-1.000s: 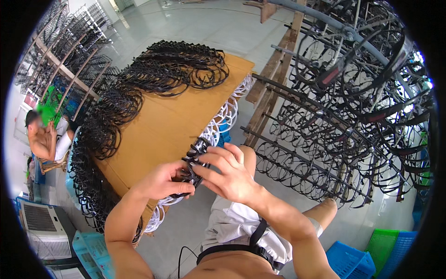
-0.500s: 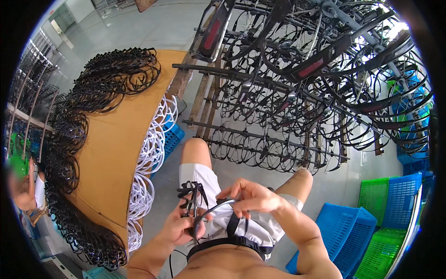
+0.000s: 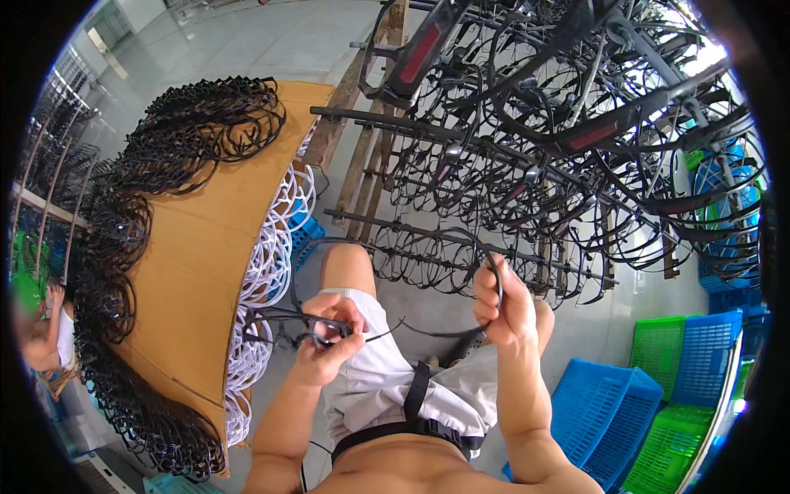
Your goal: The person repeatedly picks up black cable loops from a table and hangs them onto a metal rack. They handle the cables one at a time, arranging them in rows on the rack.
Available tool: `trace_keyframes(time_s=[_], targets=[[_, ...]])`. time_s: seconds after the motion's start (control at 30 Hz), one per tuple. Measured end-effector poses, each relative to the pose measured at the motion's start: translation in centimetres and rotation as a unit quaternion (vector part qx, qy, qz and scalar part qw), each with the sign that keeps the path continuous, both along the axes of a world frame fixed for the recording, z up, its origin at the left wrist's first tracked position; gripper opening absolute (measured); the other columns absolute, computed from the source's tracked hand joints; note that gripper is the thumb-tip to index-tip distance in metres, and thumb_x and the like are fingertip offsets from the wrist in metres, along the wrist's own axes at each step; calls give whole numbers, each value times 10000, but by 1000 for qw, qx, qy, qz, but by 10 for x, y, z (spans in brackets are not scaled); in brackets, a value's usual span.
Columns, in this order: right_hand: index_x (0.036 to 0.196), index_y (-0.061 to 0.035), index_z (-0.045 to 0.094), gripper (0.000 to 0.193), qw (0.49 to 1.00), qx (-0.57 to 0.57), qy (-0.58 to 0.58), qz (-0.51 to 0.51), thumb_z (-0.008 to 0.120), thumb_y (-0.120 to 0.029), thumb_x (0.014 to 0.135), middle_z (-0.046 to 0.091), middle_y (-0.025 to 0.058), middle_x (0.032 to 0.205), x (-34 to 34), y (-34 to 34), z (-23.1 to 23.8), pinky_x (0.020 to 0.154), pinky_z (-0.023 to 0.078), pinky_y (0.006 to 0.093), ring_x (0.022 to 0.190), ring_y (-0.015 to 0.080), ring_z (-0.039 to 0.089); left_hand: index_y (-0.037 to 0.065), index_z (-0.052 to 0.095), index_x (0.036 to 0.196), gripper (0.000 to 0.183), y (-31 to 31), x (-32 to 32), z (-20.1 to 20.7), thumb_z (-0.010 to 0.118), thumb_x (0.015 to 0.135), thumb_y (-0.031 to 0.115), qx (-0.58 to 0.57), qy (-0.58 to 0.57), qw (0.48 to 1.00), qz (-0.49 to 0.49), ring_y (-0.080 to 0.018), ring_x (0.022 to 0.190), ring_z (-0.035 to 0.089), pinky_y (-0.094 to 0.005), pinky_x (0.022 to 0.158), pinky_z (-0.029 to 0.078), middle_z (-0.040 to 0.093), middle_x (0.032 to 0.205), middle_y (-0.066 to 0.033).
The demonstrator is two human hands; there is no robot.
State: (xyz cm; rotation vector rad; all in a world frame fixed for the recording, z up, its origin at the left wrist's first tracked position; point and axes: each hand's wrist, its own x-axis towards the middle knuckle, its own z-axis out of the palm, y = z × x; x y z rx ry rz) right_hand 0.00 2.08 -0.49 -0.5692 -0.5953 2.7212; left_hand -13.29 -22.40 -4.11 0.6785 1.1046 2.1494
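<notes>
My left hand (image 3: 331,336) is closed around a black, angular plastic piece (image 3: 284,315) with bent arms, which sticks out to the left over my thigh. Its exact kind I cannot make out. Farther right, my right hand (image 3: 505,301) is raised in front of the rack, pinching a thin black curved band (image 3: 479,244) that arcs up and to the left. A dark strand (image 3: 440,334) trails between the two hands; whether it belongs to the band is unclear.
Many black curved bands hang on a metal rack (image 3: 395,224) ahead. To the left, a tan cardboard-covered surface (image 3: 206,255) carries bunches of black loops (image 3: 206,123), with white loops (image 3: 251,329) along its edge. Blue crates (image 3: 588,403) and green crates (image 3: 671,445) stand at right.
My hands were close together over my lap and have moved apart. The right one rose toward the rack with the band; the left one shifted up slightly, its black piece turned leftward.
</notes>
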Motion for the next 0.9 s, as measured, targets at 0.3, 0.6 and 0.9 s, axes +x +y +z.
trace_keyframes(time_s=[0.3,0.6,0.9], targets=[[1076,-85,534,149,991,54,-53,-107,561,-127,936,613,72,923,-63,-25,-8,630,466,288,728,150,557,11,498,1010,200,24,11,8,547,837,-78,38,121,990,66,-195,835,603,-352,781,536,590,1114,-239],[1031,-54,509,123,977,122,-104,-141,564,-81,925,627,112,919,-88,-32,-27,651,493,293,724,179,600,12,406,1299,510,45,-36,-42,627,839,20,-265,438,825,238,-178,717,563,-273,708,477,608,1008,-176],[917,-6,507,69,956,190,-160,-153,570,-22,896,599,78,848,-153,-2,-62,654,526,285,717,164,596,50,639,903,112,86,-62,-85,647,850,149,-360,461,778,231,-274,775,637,-343,663,501,654,896,-104]])
